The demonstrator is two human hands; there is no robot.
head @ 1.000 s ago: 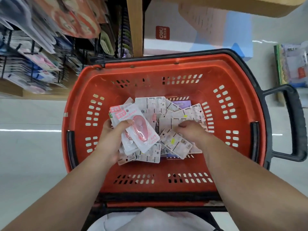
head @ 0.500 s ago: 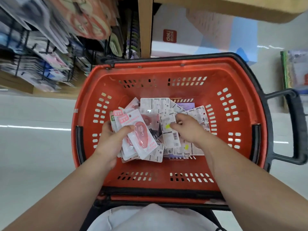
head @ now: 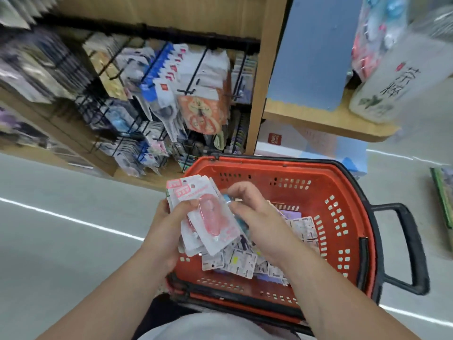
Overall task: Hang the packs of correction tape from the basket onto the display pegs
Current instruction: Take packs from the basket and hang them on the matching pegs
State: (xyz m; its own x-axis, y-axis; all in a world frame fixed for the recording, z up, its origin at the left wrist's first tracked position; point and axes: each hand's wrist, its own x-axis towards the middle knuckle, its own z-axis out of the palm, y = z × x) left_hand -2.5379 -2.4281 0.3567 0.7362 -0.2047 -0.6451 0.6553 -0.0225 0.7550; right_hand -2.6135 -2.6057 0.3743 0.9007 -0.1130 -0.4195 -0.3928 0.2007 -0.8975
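Note:
My left hand (head: 169, 227) grips a small stack of correction tape packs (head: 208, 217), the top one pink, raised above the left rim of the red basket (head: 343, 241). My right hand (head: 255, 214) pinches a pack with a blue dispenser (head: 226, 198) against the right side of that stack. More packs (head: 235, 262) lie loose on the basket floor, mostly printed backs up. The display pegs (head: 157, 99), black wire hooks full of hanging stationery packs, are up and to the left on a wooden rack.
A wooden upright (head: 264, 77) divides the peg rack from a shelf (head: 326, 123) holding a blue board and a white bag. A white box (head: 294, 141) sits behind the basket. The basket's black handle (head: 411, 246) sticks out right. Grey floor lies to the left.
Both hands rose out of the basket. My right hand lifted a pack and brought it to the stack in my left hand. The view swung up and left toward the pegs.

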